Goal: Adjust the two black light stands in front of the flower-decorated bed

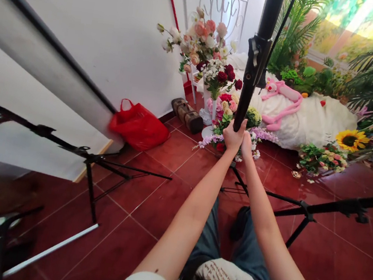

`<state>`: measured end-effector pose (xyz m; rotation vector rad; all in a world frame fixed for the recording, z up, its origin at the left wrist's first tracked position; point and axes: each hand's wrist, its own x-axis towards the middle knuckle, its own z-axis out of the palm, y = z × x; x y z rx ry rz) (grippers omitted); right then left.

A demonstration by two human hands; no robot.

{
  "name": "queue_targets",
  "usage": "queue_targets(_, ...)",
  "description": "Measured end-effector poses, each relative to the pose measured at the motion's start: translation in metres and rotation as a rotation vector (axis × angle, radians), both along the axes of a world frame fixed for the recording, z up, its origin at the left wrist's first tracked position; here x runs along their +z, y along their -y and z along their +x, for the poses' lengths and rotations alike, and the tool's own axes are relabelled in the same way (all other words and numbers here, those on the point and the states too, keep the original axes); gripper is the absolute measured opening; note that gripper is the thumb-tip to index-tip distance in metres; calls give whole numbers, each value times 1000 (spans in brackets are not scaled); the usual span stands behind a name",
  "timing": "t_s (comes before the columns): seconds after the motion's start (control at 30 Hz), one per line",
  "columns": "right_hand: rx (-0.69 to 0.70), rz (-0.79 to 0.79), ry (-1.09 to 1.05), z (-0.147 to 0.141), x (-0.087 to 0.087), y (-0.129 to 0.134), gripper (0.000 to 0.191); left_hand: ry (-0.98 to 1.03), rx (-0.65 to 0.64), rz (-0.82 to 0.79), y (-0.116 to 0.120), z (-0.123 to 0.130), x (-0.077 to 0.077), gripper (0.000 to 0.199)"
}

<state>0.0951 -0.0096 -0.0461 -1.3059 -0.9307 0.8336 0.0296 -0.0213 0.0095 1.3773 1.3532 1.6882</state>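
Observation:
A black light stand (253, 66) rises upright in front of me, with a clamp knob on its upper part and legs spread on the floor below. My left hand (233, 137) is wrapped round its pole. My right hand (247, 145) is closed against the pole just beside the left one, its fingers partly hidden behind it. Behind the hands are artificial flowers (224, 106) in pink, red and lilac.
Black stands reach in from the left (94, 158) and right (305, 209). A red bag (139, 126) lies by the wall. A white cloth (311, 123) holds a pink plush toy (289, 97). A white rod (50, 250) is at lower left.

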Motion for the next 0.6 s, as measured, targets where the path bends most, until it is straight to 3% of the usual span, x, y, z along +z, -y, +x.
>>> queue_targets(0.13,24,19,-182,4,-5,5,21,-1,-3,7,-2,0,-2,59)
queue_targets(0.33,285,28,-538,13,-12,9,15,-7,-4,-18,0,-1,0,57)
queue_targets(0.43,329,-16,-530,16,-8,7,15,-1,-14,-43,2,-1,3,55)
queue_targets(0.6,224,-61,-311,13,8,2,18,11,-30,-58,2,-1,3,53)
